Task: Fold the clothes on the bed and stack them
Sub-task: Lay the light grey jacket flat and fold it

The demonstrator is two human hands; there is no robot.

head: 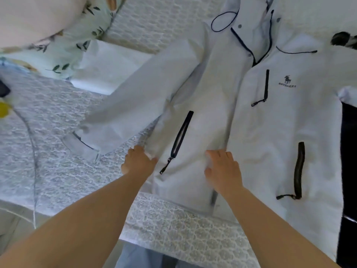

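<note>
A white zip-up jacket (260, 120) with dark zippers, a hood and a small horse logo lies front-up across the bed (58, 161). Its left sleeve (123, 105) stretches out to the left over the mattress. My left hand (138, 161) grips the jacket's left side edge, fingers curled into the fabric beside the dark pocket zipper (181, 134). On the front panel near the centre opening my right hand (223, 168) lies flat, fingers spread. A folded white garment (108, 68) sits partly under the sleeve.
A floral pillow (63, 35) lies at the upper left. A dark garment (348, 171) lies along the jacket's right side. A yellow object (3, 110) and a dark item (3, 89) sit at the left edge. The bed's front edge (173, 244) runs near me.
</note>
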